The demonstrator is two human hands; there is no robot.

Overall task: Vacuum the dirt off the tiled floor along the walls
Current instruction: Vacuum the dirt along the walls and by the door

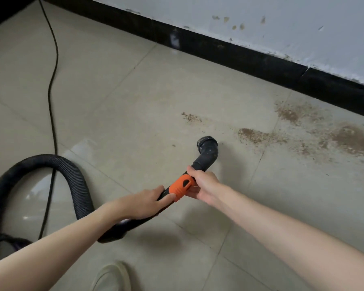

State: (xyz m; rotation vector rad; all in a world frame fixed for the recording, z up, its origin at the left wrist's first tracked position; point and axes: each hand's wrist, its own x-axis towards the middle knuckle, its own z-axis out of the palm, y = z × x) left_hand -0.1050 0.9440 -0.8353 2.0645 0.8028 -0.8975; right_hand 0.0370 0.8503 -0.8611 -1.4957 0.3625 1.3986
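The hose (72, 181) is gripped behind the orange collar (182, 186) by the left hand (144, 203), ahead of it by the right hand (204, 185). Nozzle (207, 147) lies near the dirt (252, 135). Rigid end judged light; hose flexible, likely dragging.

head cam | looks forward-down (wide) | floor (135, 97) near

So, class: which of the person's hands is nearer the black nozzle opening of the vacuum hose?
Right. The right hand grips the tube just behind the nozzle opening; the left hand holds farther back, behind the orange collar.
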